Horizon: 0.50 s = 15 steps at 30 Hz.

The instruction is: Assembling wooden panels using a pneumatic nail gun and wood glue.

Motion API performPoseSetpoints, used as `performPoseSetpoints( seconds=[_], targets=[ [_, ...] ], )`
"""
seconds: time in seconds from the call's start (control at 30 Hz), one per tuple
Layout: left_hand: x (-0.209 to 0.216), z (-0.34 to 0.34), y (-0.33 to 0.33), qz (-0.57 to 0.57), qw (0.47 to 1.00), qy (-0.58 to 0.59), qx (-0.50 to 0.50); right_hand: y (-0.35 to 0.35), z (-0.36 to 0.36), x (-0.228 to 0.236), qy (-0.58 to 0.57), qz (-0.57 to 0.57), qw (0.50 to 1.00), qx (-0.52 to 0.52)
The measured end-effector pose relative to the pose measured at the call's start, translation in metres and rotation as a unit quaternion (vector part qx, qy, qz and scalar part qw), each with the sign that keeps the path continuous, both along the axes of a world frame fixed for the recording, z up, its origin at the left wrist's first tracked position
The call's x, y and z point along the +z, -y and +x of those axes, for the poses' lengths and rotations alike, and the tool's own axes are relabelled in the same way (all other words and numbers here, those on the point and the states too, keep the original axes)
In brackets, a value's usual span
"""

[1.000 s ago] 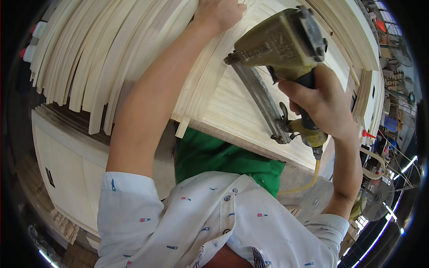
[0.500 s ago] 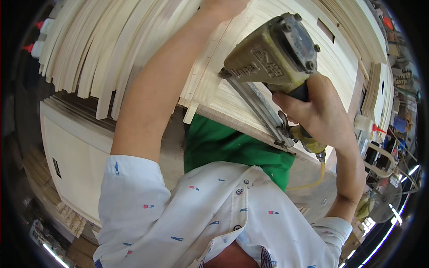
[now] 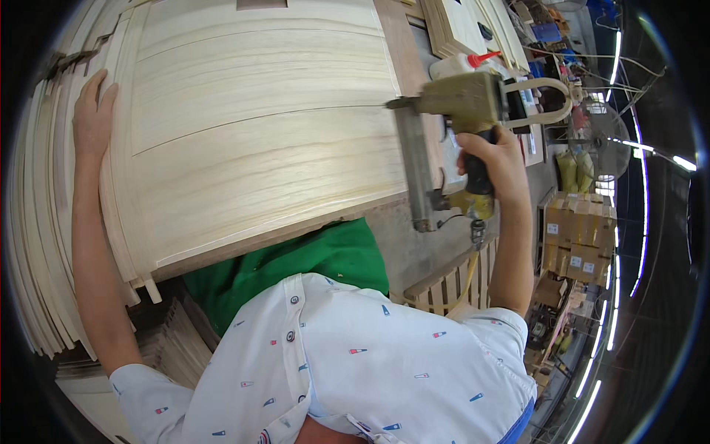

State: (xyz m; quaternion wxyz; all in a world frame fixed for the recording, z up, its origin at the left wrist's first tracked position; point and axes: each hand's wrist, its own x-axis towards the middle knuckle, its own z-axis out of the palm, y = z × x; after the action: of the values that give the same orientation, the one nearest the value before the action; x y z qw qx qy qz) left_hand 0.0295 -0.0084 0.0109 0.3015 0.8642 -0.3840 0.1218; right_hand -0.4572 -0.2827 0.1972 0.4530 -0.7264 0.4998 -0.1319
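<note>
My right hand (image 3: 497,159) is wrapped round the black grip of a worn olive-green air nail gun (image 3: 462,100). The gun hangs upright at the right edge of a pale wooden panel (image 3: 259,140), and a yellow hose (image 3: 471,274) runs down from its grip end. Toward the far left, my left hand (image 3: 93,122) lies with fingers stretched along the wooden strip at the panel's left border. That panel shows straight lines across its face and a cutout at its far side.
Long wooden strips (image 3: 33,222) are stacked left of the panel. A white glue bottle (image 3: 450,68) with a red nozzle lies beyond the gun. A slatted pallet (image 3: 444,285), cardboard boxes (image 3: 580,222) and a fan (image 3: 610,140) stand to the right. Green cloth (image 3: 318,255) covers my lap.
The nail gun has moved from above the panel to its right edge, still in my right hand. My left hand now shows fully at the panel's left border. The view has swung right.
</note>
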Motion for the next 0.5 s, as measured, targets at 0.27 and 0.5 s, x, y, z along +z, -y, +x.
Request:
performPoseSetpoints(
  seconds=[0.27, 0.5],
  targets=[
    [-0.015, 0.006, -0.007, 0.043, 0.998, 0.033, 0.032, 0.097, -0.077, -0.055, 0.074, 0.043, 0.994, -0.069],
    [-0.022, -0.01, 0.0, -0.001, 0.998, 0.064, 0.016, 0.151, -0.107, -0.107, 0.109, 0.119, 0.986, -0.036]
  ],
)
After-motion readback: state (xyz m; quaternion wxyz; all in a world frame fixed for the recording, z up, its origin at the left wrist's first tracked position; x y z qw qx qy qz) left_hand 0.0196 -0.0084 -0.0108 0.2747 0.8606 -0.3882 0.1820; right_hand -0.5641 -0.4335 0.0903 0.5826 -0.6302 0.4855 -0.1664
